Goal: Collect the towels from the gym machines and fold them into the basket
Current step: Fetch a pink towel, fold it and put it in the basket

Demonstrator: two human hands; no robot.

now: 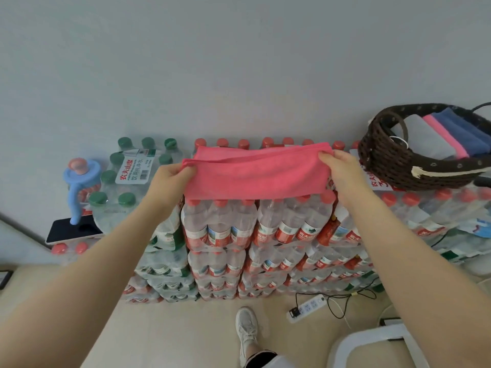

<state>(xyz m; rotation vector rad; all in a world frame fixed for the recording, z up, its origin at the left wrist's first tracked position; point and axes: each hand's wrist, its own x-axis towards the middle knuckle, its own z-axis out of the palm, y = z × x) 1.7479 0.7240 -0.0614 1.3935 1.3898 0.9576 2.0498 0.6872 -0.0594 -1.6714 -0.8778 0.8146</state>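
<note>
Two hands hold one pink towel point(255, 176) stretched over the top of the stacked packs of red-capped water bottles point(255, 229). The left hand point(170, 181) pinches the towel's left end at about nine o'clock, fingers curled round the edge; the right hand point(342, 168) pinches the right end at about three o'clock. The towel already looks doubled, with a layered edge along its far side.

The step in hand, as I judge it, is the next fold. To do it well, keep both ends taut and level so the layers stay matched, bring one end across to meet the other, then smooth the cloth flat on the bottle caps before lifting it. The caps make an uneven bed, so a firm pinch at the corners should stop the layers sliding.

The dark woven basket point(398, 160) stands at two o'clock on the same stack, near the right hand. Inside lie folded towels side by side: a grey one point(425, 139), a pink one point(443, 136) and a blue one point(462, 128).
</note>
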